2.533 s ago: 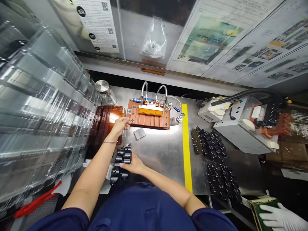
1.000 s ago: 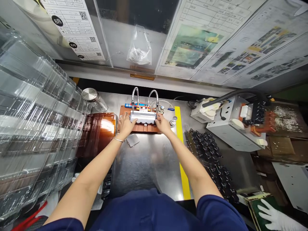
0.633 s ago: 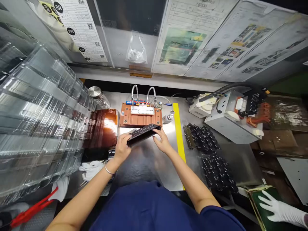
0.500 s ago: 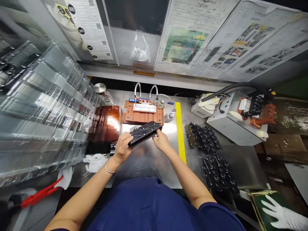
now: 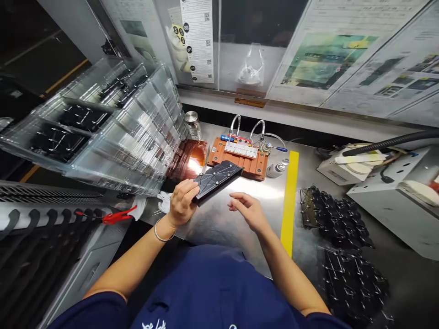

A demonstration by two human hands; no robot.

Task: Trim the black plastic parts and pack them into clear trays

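Note:
My left hand (image 5: 181, 202) grips the near end of a flat black ribbed panel (image 5: 218, 180) and holds it tilted above the steel bench. My right hand (image 5: 249, 212) hovers just right of the panel with fingers apart, holding nothing. Behind the panel sits a copper-coloured fixture (image 5: 240, 157) with a white strip on top and two bent metal tubes.
A tall stack of clear plastic trays (image 5: 113, 128) holding black parts fills the left. Amber trays (image 5: 191, 157) lie beside the fixture. Black panels (image 5: 336, 219) are piled right of a yellow line (image 5: 288, 196). A grey machine (image 5: 401, 187) stands at far right. A glass jar (image 5: 193, 124) is behind.
Both hands lifted the black panel off the fixture and brought it toward me. My right hand has let go; the left alone holds it now. The view has swung left.

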